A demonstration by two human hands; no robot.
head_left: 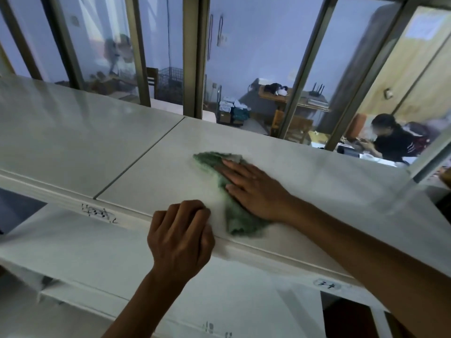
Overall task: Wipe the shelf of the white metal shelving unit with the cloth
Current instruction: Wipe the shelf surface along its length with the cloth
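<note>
Setting: glass panes in metal frames [192,57] stand behind the shelving unit, and through them a further room shows with a person [393,140] seated at a desk.
Shelf: the top shelf [305,172] is white metal, made of panels that meet at a seam [139,157]; handwritten marks [100,213] sit on its front lip.
Cloth: the green cloth [231,211] lies flat on the shelf, on the panel right of the seam, reaching from mid-depth to just short of the front lip.
Right hand: the right hand [253,189] presses on the cloth with its fingers [234,164] straight and together, pointing toward the seam; nothing is gripped.
Left hand: the left hand [180,237] sits at the front lip, just beside the cloth's near end, fingers [192,211] curled over the edge and holding it, likely as a brace.
Lower shelves: more white shelves [85,262] lie below, also with marks on their lips.
Progress: wiping looks under way, judging by the blur around the cloth. The panel beyond the seam appears glossier, the one under the cloth duller, but which parts are already wiped cannot be told.
Left to do: probably the far right stretch and the strip along the glass.
</note>
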